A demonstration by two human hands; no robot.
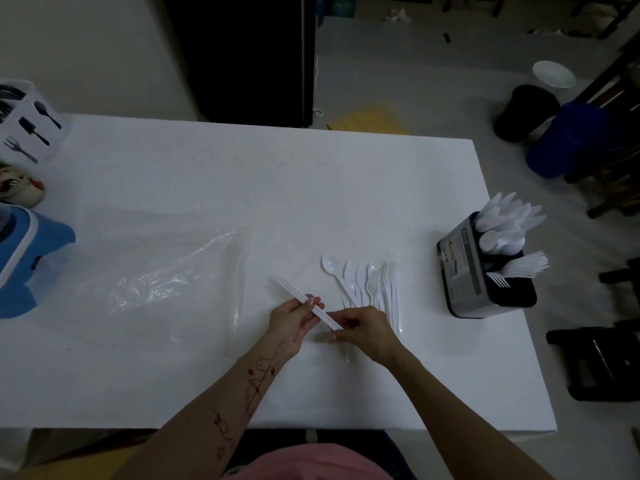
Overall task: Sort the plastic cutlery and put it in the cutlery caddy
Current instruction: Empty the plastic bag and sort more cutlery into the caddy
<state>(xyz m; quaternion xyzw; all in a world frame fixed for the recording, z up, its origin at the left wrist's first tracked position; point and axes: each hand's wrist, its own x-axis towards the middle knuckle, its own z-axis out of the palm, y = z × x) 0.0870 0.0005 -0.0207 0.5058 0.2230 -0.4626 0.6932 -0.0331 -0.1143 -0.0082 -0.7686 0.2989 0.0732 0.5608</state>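
My left hand holds a small stack of white plastic cutlery that points up and to the left; its ends look like fork tines. My right hand pinches the near end of that stack with curled fingers. Just right of my hands, several white plastic spoons and forks lie side by side on the white table. The dark cutlery caddy stands at the table's right edge, with knives and spoons in its far compartments and forks in a nearer one.
An empty clear plastic bag lies flat on the table's left half. At the far left stand a blue object, a small bowl and a white box with cutlery pictures. Bins and dark furniture stand on the floor to the right.
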